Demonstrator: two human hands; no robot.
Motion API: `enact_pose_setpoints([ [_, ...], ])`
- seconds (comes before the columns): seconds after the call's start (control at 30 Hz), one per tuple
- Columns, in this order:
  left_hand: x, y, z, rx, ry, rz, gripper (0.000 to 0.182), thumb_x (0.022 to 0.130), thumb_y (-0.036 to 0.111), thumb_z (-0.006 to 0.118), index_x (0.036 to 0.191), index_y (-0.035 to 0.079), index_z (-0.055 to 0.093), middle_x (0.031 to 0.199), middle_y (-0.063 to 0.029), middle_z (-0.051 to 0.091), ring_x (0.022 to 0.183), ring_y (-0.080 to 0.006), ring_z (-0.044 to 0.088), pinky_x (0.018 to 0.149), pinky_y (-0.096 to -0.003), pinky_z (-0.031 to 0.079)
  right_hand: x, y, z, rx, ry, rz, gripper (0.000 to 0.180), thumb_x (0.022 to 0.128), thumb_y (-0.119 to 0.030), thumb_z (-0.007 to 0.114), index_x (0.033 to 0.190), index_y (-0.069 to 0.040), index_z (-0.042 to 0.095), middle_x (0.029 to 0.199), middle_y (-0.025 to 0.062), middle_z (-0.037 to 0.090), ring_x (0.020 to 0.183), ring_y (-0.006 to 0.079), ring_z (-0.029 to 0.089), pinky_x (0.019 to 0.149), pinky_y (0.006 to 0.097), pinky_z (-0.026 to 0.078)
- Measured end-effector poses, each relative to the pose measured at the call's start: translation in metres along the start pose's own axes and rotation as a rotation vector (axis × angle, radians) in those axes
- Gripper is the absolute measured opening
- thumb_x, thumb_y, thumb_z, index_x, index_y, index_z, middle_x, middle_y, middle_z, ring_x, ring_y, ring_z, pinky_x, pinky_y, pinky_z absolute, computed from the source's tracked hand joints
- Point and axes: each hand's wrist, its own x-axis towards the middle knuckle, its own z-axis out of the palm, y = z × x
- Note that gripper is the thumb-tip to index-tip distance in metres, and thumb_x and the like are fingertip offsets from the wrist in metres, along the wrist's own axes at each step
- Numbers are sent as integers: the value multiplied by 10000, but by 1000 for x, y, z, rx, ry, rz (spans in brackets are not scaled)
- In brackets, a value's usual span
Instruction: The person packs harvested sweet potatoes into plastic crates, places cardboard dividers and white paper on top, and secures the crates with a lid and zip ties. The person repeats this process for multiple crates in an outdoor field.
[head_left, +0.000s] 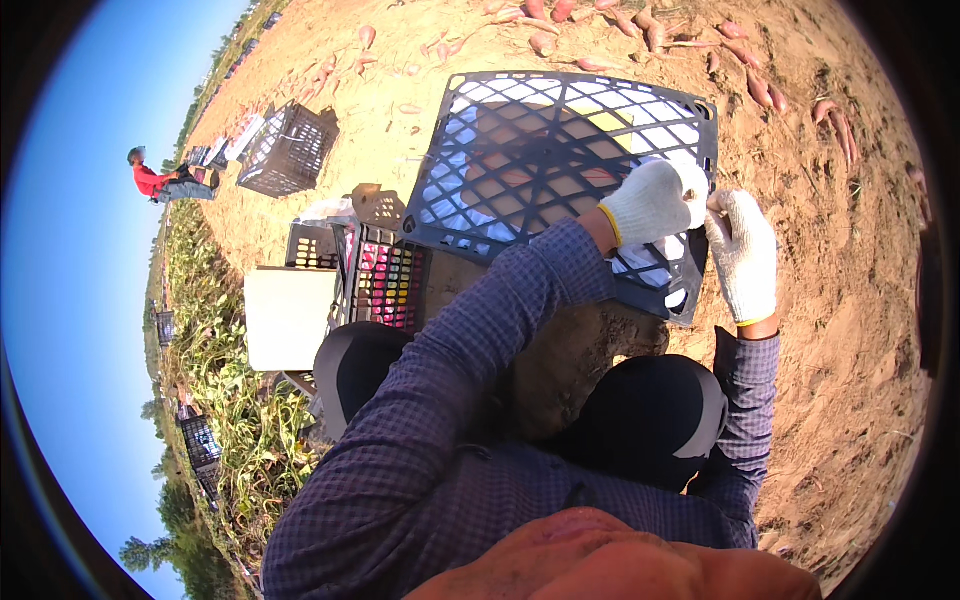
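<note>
Before me lies a black plastic crate with a latticed cover (551, 152), tilted in view. White lining and brown and yellow sheets show through its openings. My left hand (660, 199), in a white knit glove with a yellow cuff, is curled at the crate's right-hand edge, its forearm across the near corner. Just right of that edge is my right hand (742, 251), gloved alike, thumb and fingers bent close together. The two hands nearly meet at the edge. Whatever may be between their fingers is too small or hidden to tell.
Sweet potatoes (651, 31) lie scattered on sandy soil (832, 300). Left of my knees are a plastic crate (386, 277) with pink and yellow contents and a pale board (289, 319). Farther off stand another crate (285, 150) and a person in red (150, 181). Green vines (247, 420) grow at left.
</note>
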Motion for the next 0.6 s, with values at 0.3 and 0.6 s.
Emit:
enact_pose_setpoints([
  [0.3,-11,2,-40,-616,48,-582,228,853,131,655,849,-93,699,731,-86,648,650,-156,630,609,-354,524,-7,39,11,-97,18,19,133,922,6,721,1018,-36,639,898,99,605,770,227,640,731,337,531],
  [0.6,-14,-7,-26,-1025,180,-286,183,944,201,672,966,21,695,775,5,611,684,-91,568,617,-277,462,19,29,15,174,-233,1,221,1087,-102,642,1256,17,721,1111,56,729,908,126,620,853,270,518],
])
